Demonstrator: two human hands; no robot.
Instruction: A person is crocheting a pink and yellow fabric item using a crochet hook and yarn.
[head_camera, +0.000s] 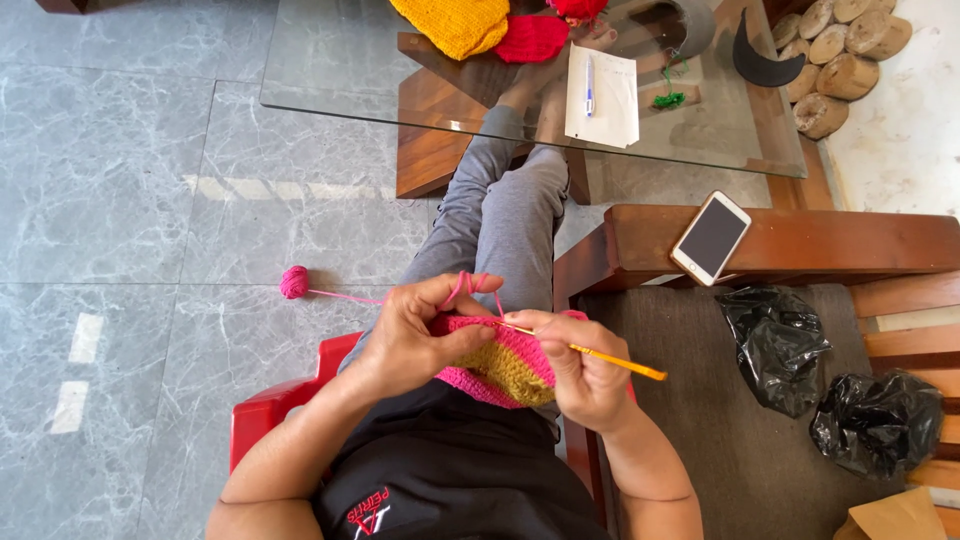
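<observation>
Left hand (415, 335) curled around the near edge of a crocheted piece (497, 365), thumb on top, fingers closed underneath, pink yarn (470, 286) looped up over the index finger. Right hand (580, 375) closed on a yellow crochet hook (590, 352), pinched between thumb and fingers, tip pushed into the top edge of the piece, handle sticking out to the right. Crocheted piece held between both hands above the lap, pink along the rim and bottom, mustard yellow in the middle. Thin pink strand running left from the hands down to a small pink yarn ball (294, 282) lying on the grey marble floor (110, 200), well apart from the hands. Grey-trousered legs (500, 215) stretched forward and crossed under a glass table (340, 60). Seated on a red plastic chair (275, 410).

On the glass table: a yellow knitted item (455, 22), a red knitted item (532, 38) just beside it, a sheet of white paper (605, 100) with a blue pen (589, 85) lying on it, a scrap of green yarn (669, 99). To the right, a wooden bench (800, 245) with a white-framed phone (711, 238) lying on its arm, screen dark. Two crumpled black plastic bags (778, 345) on the bench seat. Stack of cut round logs (835, 50) in the far right corner.
</observation>
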